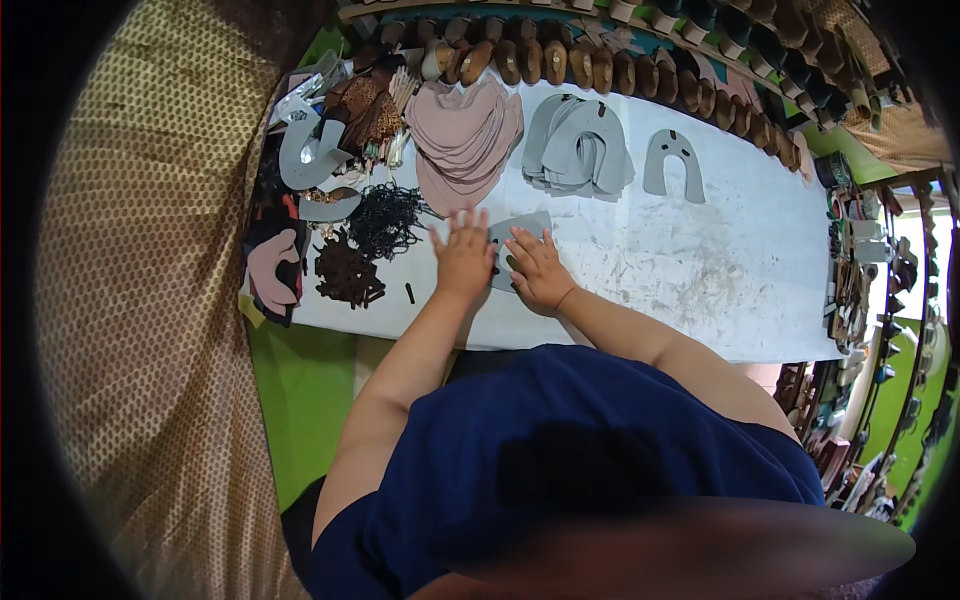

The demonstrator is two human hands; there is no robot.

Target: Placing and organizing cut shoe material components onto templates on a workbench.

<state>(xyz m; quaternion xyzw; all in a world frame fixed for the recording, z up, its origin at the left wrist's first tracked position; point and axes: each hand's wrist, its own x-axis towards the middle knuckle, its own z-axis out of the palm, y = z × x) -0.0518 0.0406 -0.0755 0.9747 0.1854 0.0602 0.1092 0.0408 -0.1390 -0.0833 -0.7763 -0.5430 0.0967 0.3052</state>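
A flat grey shoe-upper piece (528,222) lies on the white table in front of me, partly hidden by my hands. My left hand (463,258) is at its left edge, fingers apart and stretched away from me. The right hand (541,272) rests flat over its right part, fingers spread. Small dark marks or tabs show on the piece between the hands. A similar grey horseshoe-shaped piece (655,172) with dark tabs lies farther right. Left of my left hand are a heap of dark brown strips (347,272), tangled black strips (385,222) and one loose dark strip (409,293).
Stacked pink pieces (462,140) and stacked grey horseshoe pieces (545,150) lie beyond my hands. A row of brown shoe lasts (580,66) lines the far edge. Leopard-print pieces (365,108) and a pink cutout (272,268) crowd the left end. A patterned curtain (150,300) hangs left.
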